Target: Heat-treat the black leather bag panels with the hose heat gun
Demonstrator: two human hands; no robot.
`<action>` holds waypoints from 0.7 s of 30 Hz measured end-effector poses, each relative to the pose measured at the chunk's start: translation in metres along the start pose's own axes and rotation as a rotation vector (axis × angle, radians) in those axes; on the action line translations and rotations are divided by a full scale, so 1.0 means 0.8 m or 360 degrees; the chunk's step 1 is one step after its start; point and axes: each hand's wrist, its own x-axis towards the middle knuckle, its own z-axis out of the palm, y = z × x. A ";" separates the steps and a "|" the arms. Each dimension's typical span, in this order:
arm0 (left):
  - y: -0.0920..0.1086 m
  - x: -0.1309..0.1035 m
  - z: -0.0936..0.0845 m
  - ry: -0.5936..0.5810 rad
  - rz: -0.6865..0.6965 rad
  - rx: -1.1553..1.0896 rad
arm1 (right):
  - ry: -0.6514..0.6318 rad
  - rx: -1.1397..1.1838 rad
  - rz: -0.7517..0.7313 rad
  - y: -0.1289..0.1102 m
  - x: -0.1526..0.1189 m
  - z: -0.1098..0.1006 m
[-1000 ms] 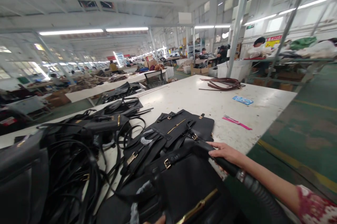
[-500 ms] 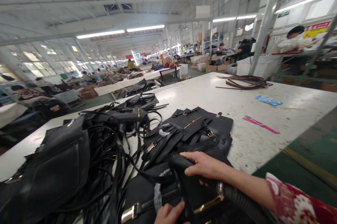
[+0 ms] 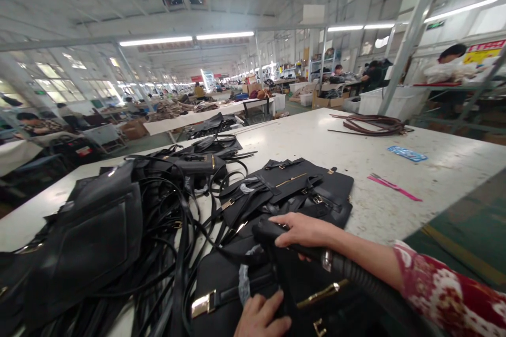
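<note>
My right hand [image 3: 304,230] is wrapped round a black nozzle handle [image 3: 264,230] with a ribbed black hose [image 3: 366,279] running from it toward the lower right. The nozzle is held over a black handbag [image 3: 217,276] at the near edge of the table. My left hand [image 3: 261,317] lies on this bag, fingers spread and pressed to its surface, beside a strap [image 3: 245,281] wrapped in clear plastic. A gold clasp [image 3: 203,304] shows on the bag to the left of that hand, and a gold zip [image 3: 322,295] to the right.
More black bags [image 3: 284,181] overlap beyond my hands. A large heap of black bags and straps [image 3: 95,237] covers the left side. On the white table [image 3: 300,136] lie pink-handled snips [image 3: 395,188], a blue packet [image 3: 407,153] and brown straps [image 3: 371,123]. People work farther back.
My left hand has come farther into view on the bag, its fingers more spread. The nozzle has shifted slightly across the bag with my right hand. The view has shifted a little.
</note>
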 end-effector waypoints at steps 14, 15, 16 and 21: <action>-0.001 0.001 -0.018 -0.0115 -0.0632 -0.0721 | 0.0249 0.0247 -0.0083 0.029 -0.081 0.014; -0.001 0.003 -0.021 -0.0125 -0.0679 -0.0788 | 0.0215 0.0271 -0.0077 0.033 -0.104 0.016; -0.002 0.005 -0.023 -0.0130 -0.0716 -0.0846 | 0.0157 0.0300 -0.0060 0.038 -0.127 0.020; -0.002 0.018 -0.031 -0.0095 -0.0742 -0.0985 | 0.0058 0.0137 0.0134 0.053 -0.193 0.058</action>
